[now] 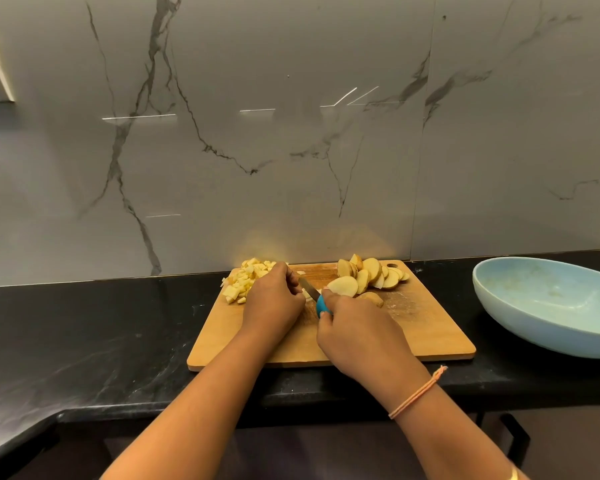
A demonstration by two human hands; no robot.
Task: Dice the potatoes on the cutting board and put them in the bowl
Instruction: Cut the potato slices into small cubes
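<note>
Rectangular wooden cutting board [420, 336] on black stone counter [101, 341]. Pale yellow diced potato heap [241, 282] at board's 10 o'clock, skin-on potato slices [371, 275] at 1 o'clock. Right hand [357, 337] grips blue-handled knife [321, 304], blade pointing to 11. Left hand [272, 303] curled beside blade; cannot tell what it holds. Light blue oval bowl [551, 296] at 3 o'clock, apart from board.

The cutting board [413, 334] is tan wood-grain. Diced potato [243, 282] is pale yellow; slices [371, 271] have tan skins. The knife handle [321, 304] is blue, the bowl [534, 289] pale blue, the counter [101, 341] black with grey veins.
</note>
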